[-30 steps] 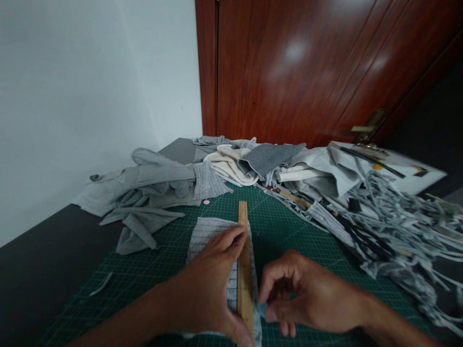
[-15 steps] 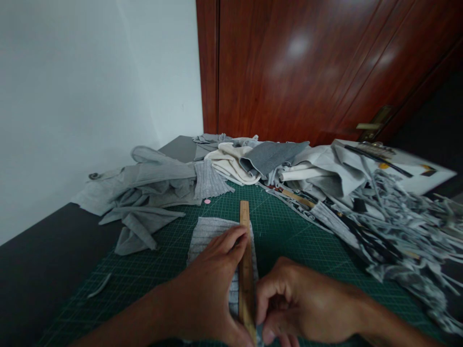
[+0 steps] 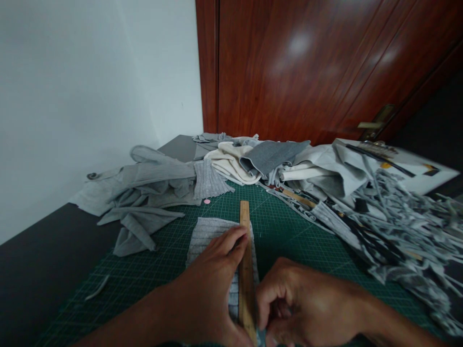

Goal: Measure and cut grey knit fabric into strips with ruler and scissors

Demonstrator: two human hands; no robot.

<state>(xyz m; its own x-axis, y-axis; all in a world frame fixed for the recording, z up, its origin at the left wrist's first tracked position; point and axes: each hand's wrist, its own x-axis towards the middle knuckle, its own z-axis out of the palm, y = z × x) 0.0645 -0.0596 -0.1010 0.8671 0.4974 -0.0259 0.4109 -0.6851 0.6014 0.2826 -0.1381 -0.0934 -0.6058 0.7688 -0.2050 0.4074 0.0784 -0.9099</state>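
A wooden ruler (image 3: pixel 245 214) lies lengthwise over a piece of grey ribbed knit fabric (image 3: pixel 206 234), near the fabric's right edge. My left hand (image 3: pixel 208 289) holds the ruler down, its fingertips on the upper part and its thumb lower, near the bottom of the view. Beside the ruler's right edge, my right hand (image 3: pixel 289 303) is closed in a pinch, close to the fabric. A small bluish-grey bit shows at its fingertips, but what it is cannot be made out. Under everything lies a green cutting mat (image 3: pixel 296 236).
Grey cloth pieces (image 3: pixel 152 188) are heaped at the left. Folded cream fabric (image 3: pixel 231 161) and dark grey fabric (image 3: pixel 273 156) lie at the back, below a wooden door (image 3: pixel 289 72). Tangled fabric strips (image 3: pixel 408 226) cover the right side. A pale scrap (image 3: pixel 97 287) and a pink disc (image 3: pixel 207 201) rest on the mat.
My right hand has shifted very slightly along the ruler's edge, with its fingers curled a bit differently. My left hand, the ruler and the ribbed fabric stay in place.
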